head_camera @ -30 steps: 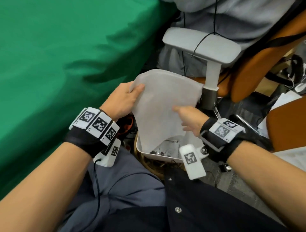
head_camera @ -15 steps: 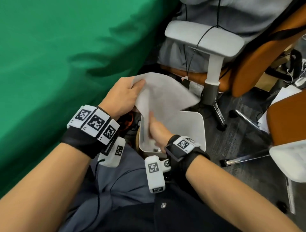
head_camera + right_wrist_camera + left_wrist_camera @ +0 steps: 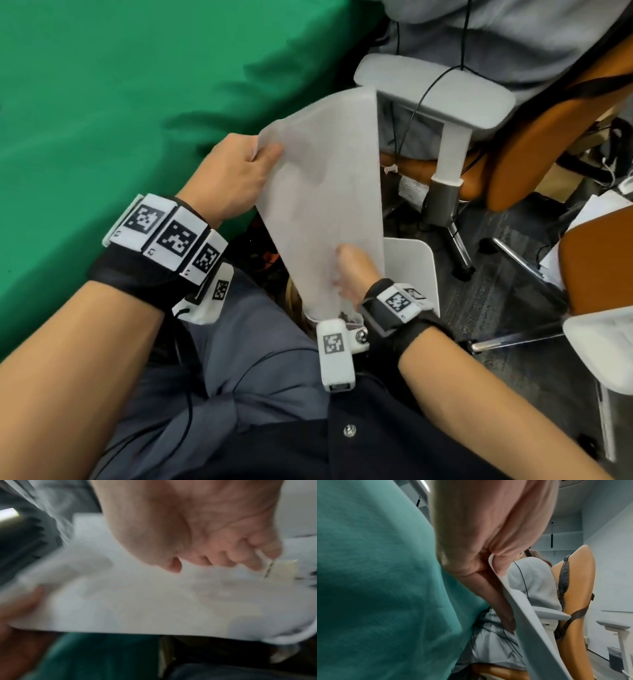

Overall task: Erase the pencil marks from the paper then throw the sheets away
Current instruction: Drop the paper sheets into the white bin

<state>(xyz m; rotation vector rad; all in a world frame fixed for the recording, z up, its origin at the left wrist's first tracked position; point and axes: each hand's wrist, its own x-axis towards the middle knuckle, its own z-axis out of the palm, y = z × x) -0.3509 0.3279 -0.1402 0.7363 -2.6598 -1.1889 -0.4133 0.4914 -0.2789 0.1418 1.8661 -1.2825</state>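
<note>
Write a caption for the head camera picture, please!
Left hand holds paper over white bin; right hand brushes it.

head: looks down | wrists: close along fingers (image 3: 496, 561) | shared: paper (image 3: 325, 192)

The mouth of the white bin (image 3: 416, 270) is largely covered by the sheet of paper (image 3: 325, 192), which is held upright over it, its lower end inside the bin. The near side of the opening is taken up by the right hand (image 3: 352, 270); only the far right part is left open. Leftward passage is blocked by the green cloth (image 3: 120, 102) (close beside the left hand (image 3: 233, 181)). Beyond the sheet, the way is barred by a grey armrest (image 3: 435, 92) and its post, with an orange chair (image 3: 548, 137) behind. Bare floor (image 3: 496, 308) is left to the right of the bin.
</note>
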